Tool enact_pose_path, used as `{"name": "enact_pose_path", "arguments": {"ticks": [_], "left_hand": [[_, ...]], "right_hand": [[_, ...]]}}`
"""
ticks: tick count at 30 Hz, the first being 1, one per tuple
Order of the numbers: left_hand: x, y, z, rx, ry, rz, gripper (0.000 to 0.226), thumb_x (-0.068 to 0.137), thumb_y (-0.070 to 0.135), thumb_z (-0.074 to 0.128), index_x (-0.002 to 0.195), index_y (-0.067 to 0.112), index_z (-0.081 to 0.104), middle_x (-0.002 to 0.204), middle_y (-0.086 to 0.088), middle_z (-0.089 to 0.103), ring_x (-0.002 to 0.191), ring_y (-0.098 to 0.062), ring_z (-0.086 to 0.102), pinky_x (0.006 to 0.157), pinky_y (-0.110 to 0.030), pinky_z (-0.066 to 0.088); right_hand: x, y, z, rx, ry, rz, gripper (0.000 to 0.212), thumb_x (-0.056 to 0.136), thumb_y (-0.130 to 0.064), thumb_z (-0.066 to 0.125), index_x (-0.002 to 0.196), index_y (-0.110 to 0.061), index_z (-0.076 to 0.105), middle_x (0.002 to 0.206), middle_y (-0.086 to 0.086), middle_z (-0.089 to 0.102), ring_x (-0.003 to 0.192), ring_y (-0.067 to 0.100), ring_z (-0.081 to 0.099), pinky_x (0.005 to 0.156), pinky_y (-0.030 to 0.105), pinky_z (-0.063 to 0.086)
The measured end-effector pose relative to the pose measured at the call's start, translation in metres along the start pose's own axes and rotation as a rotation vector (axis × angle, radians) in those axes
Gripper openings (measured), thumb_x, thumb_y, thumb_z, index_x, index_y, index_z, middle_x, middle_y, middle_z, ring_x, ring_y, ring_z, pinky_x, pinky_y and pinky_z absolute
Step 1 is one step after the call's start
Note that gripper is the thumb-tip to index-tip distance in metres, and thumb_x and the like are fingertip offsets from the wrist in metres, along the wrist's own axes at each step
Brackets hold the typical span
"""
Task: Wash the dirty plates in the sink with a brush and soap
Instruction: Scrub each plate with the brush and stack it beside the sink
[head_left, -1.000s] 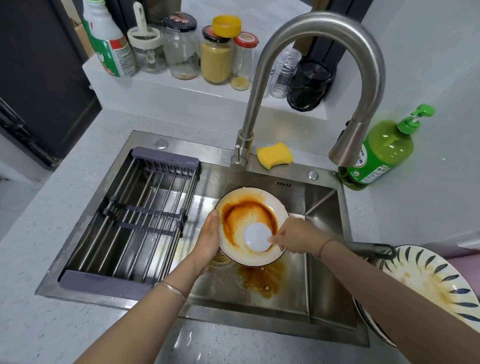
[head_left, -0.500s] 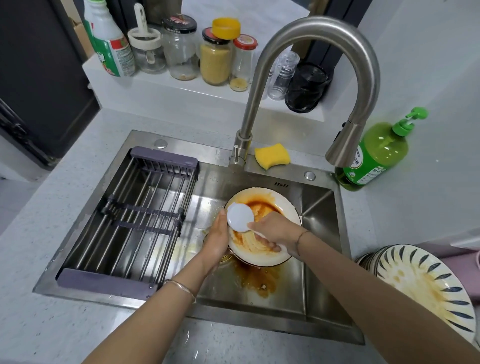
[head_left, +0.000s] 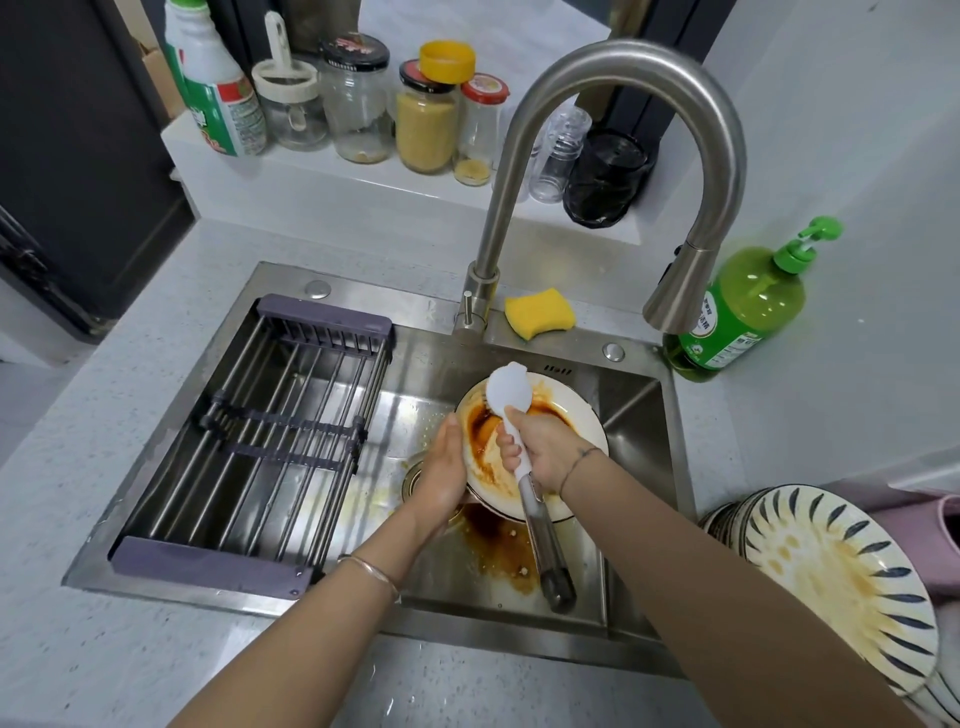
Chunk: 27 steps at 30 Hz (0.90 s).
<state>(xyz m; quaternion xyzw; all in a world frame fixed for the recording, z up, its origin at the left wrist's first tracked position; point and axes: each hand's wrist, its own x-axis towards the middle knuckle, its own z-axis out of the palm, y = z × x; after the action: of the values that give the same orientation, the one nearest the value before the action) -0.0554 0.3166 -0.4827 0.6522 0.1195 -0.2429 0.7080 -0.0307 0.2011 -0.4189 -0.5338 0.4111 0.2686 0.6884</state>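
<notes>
A white plate smeared with brown sauce is tilted up inside the steel sink. My left hand holds the plate's left rim. My right hand grips the white neck of a dish brush, whose round white head rests against the plate's upper left edge. The brush's grey handle sticks out toward me below that hand. Brown sauce is pooled on the sink floor under the plate. A green soap pump bottle stands at the sink's back right corner.
A stack of dirty striped plates sits on the counter at the right. A purple drying rack fills the sink's left half. The faucet arches over the basin, with a yellow sponge behind it. Jars and bottles line the back ledge.
The brush head has moved from the plate's centre to its left side and then up to the upper left rim. The handle has swung round toward me. The plate's sauce is more smeared.
</notes>
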Motion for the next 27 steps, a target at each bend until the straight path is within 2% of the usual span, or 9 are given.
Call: {"name": "enact_pose_path", "arguments": {"ticks": [2, 5, 9, 11, 15, 18, 21, 23, 27], "left_hand": [[0.0, 0.001, -0.001, 0.021, 0.004, 0.002, 0.054, 0.101, 0.055, 0.016, 0.131, 0.027, 0.05, 0.118, -0.004, 0.068, 0.109, -0.019, 0.064, 0.093, -0.04, 0.054], [0.002, 0.001, -0.006, 0.003, 0.022, -0.005, 0.051, 0.101, 0.057, 0.016, 0.127, 0.033, 0.053, 0.117, -0.003, 0.068, 0.11, -0.021, 0.064, 0.096, -0.046, 0.052], [-0.002, 0.004, -0.006, 0.039, -0.004, 0.001, 0.051, 0.101, 0.057, 0.015, 0.124, 0.031, 0.054, 0.116, -0.003, 0.067, 0.11, -0.018, 0.063, 0.095, -0.043, 0.052], [-0.001, 0.006, -0.007, 0.03, -0.001, 0.013, 0.044, 0.103, 0.052, 0.015, 0.117, 0.034, 0.053, 0.119, -0.004, 0.066, 0.11, -0.019, 0.062, 0.095, -0.043, 0.051], [0.001, 0.005, -0.012, -0.001, 0.033, -0.007, 0.046, 0.104, 0.051, 0.015, 0.12, 0.03, 0.053, 0.112, -0.007, 0.068, 0.097, -0.021, 0.066, 0.069, -0.032, 0.057], [0.002, 0.005, -0.012, 0.027, 0.006, 0.0, 0.056, 0.101, 0.057, 0.016, 0.13, 0.027, 0.053, 0.116, -0.007, 0.068, 0.105, -0.019, 0.066, 0.087, -0.038, 0.057], [0.002, 0.009, -0.014, 0.022, 0.006, -0.004, 0.055, 0.103, 0.052, 0.015, 0.131, 0.021, 0.051, 0.113, -0.009, 0.068, 0.094, -0.018, 0.066, 0.06, -0.023, 0.055], [0.005, 0.008, -0.018, 0.03, 0.011, -0.006, 0.058, 0.103, 0.054, 0.013, 0.134, 0.021, 0.049, 0.119, -0.01, 0.065, 0.095, -0.019, 0.063, 0.055, -0.018, 0.051], [0.003, 0.005, -0.018, 0.024, -0.016, -0.015, 0.059, 0.1, 0.061, 0.016, 0.133, 0.028, 0.052, 0.12, -0.006, 0.068, 0.111, -0.019, 0.064, 0.094, -0.041, 0.054]], "right_hand": [[-0.001, 0.002, 0.002, -0.04, -0.017, 0.02, 0.036, 0.102, -0.028, 0.041, 0.074, -0.007, 0.045, 0.049, 0.001, 0.042, 0.026, 0.008, 0.032, 0.031, 0.012, 0.025], [-0.002, 0.004, -0.001, -0.167, -0.113, 0.057, 0.037, 0.102, -0.031, 0.041, 0.074, -0.007, 0.046, 0.041, -0.001, 0.041, 0.027, 0.007, 0.03, 0.03, 0.012, 0.024], [0.001, -0.002, -0.001, -0.12, -0.018, -0.011, 0.038, 0.103, -0.031, 0.039, 0.073, -0.008, 0.045, 0.045, -0.001, 0.041, 0.027, 0.008, 0.03, 0.031, 0.012, 0.023], [-0.003, 0.001, 0.001, -0.184, -0.075, 0.026, 0.038, 0.102, -0.032, 0.04, 0.074, -0.008, 0.046, 0.043, -0.001, 0.042, 0.027, 0.007, 0.03, 0.03, 0.013, 0.024], [-0.01, 0.004, 0.002, -0.345, -0.17, 0.062, 0.037, 0.102, -0.033, 0.041, 0.075, -0.009, 0.047, 0.042, -0.003, 0.041, 0.029, 0.006, 0.028, 0.03, 0.014, 0.023], [-0.006, 0.001, 0.003, -0.274, -0.087, -0.034, 0.038, 0.102, -0.034, 0.04, 0.075, -0.008, 0.047, 0.045, -0.002, 0.041, 0.029, 0.007, 0.03, 0.031, 0.015, 0.024], [-0.008, 0.003, -0.001, -0.359, -0.198, 0.049, 0.039, 0.102, -0.036, 0.039, 0.075, -0.01, 0.046, 0.043, -0.004, 0.041, 0.03, 0.005, 0.029, 0.03, 0.015, 0.024], [-0.012, 0.004, -0.004, -0.47, -0.27, 0.08, 0.04, 0.102, -0.039, 0.037, 0.074, -0.011, 0.046, 0.042, -0.006, 0.039, 0.03, 0.004, 0.028, 0.031, 0.014, 0.023], [-0.009, -0.002, -0.005, -0.541, -0.144, 0.004, 0.043, 0.1, -0.045, 0.041, 0.074, -0.011, 0.049, 0.044, -0.005, 0.039, 0.03, 0.005, 0.03, 0.031, 0.015, 0.025]]}}
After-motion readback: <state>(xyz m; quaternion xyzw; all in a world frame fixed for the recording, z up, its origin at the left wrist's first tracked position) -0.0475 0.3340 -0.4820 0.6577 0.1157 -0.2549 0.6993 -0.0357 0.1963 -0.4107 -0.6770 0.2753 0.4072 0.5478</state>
